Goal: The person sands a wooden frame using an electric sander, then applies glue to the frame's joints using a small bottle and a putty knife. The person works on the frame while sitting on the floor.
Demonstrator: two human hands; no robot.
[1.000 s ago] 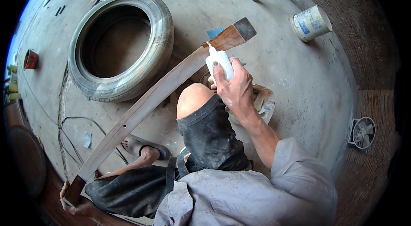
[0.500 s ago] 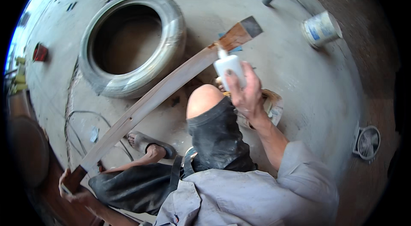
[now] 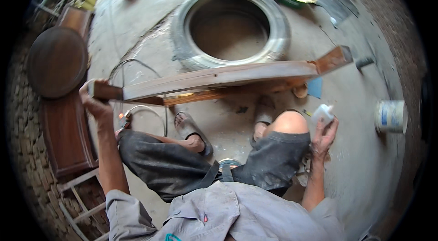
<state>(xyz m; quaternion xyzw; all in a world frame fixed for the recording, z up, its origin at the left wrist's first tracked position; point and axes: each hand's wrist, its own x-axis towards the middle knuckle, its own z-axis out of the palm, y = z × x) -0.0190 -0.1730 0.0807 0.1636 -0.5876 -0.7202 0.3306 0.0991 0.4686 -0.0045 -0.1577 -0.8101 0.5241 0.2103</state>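
Here the left hand (image 3: 93, 102) grips one curved wooden beam (image 3: 219, 79), the right hand (image 3: 325, 133) one white bottle (image 3: 322, 115), beside one tyre (image 3: 230, 26).

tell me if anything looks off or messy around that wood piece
Nothing looks spilled or broken. The long curved wooden piece is held clear of the floor, the left hand gripping one end. The right hand holds a small white bottle away from it. Tools lie scattered beyond the tyre.

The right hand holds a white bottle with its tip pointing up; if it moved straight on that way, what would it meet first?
Probably the blue scrap on the floor, then the long curved wooden piece above it. The right hand and white bottle point there, though depth is unclear.
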